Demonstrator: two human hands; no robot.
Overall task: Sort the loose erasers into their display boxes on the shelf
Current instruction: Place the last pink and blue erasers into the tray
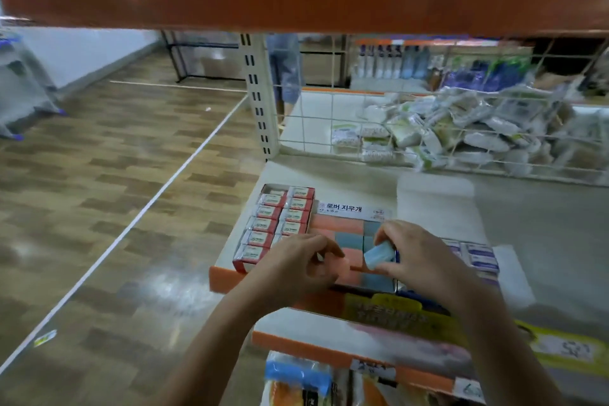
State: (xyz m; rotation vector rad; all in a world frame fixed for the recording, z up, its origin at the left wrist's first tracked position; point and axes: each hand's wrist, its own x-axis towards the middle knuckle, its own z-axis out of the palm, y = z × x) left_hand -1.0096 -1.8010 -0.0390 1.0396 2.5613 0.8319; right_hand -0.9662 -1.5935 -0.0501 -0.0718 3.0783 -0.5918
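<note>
Head view: two bare hands are working over a shelf (527,224) at lower centre of the frame.
Right hand (425,260): fingers are curling round a blue eraser (379,254), holding it just above the middle display box (354,234).
Left hand (296,269): fingertips are pinching a pink eraser (342,269) at that box's front edge.
Middle display box: pink and blue erasers are filling it in rows.
Left box (275,224): red-sleeved erasers are lying packed, touching the middle box.
Upper right: wire basket (428,128) is holding white packets.
</note>
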